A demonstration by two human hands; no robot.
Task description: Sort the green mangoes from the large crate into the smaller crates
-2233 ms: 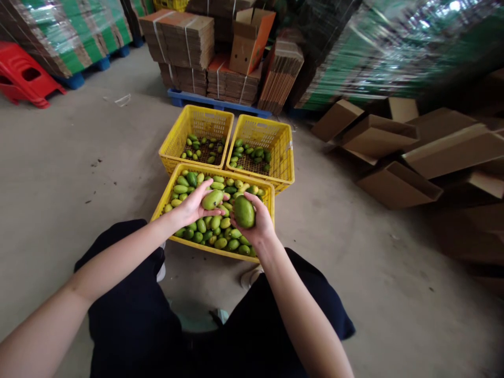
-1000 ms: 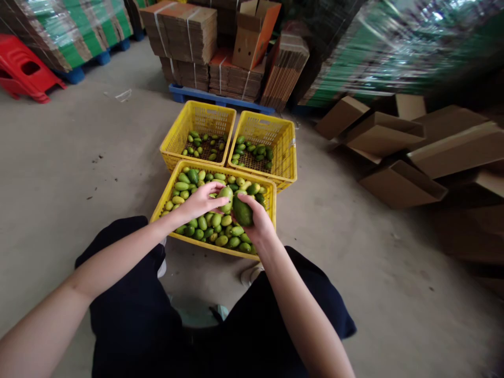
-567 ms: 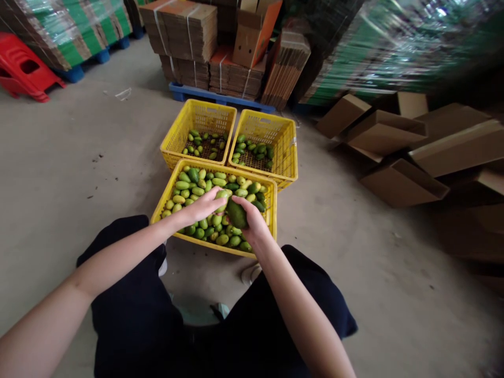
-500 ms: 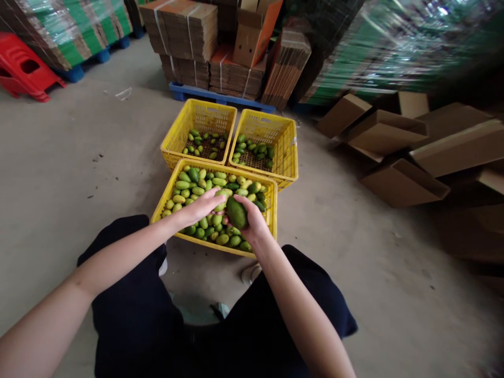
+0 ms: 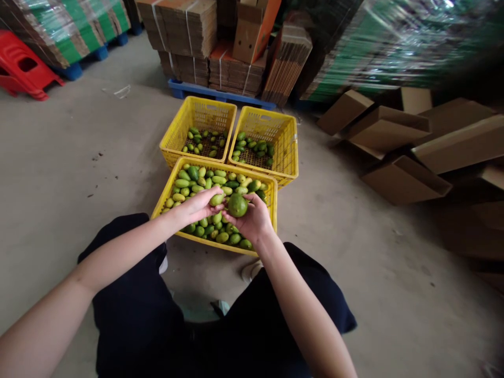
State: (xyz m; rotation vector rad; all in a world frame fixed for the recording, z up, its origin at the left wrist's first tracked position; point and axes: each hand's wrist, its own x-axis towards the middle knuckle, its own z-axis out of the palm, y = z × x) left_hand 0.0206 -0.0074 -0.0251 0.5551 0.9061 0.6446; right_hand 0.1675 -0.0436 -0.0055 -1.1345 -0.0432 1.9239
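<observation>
Over the front yellow crate, my left hand holds a light green fruit between thumb and fingers. Close beside it on the right, my right hand is wrapped round a larger dark green fruit, its rounded end facing up. Many green and yellowish fruits lie below in the crate, partly hidden by both hands.
Behind stand two more yellow crates with several fruits each. Bundled flat cardboard sits on a blue pallet. Cardboard boxes lie at the right, a red stool at the far left.
The dark green fruit in my right hand has turned from lengthwise to end-on and risen slightly. My left hand has drawn a little to the left with the light green fruit.
</observation>
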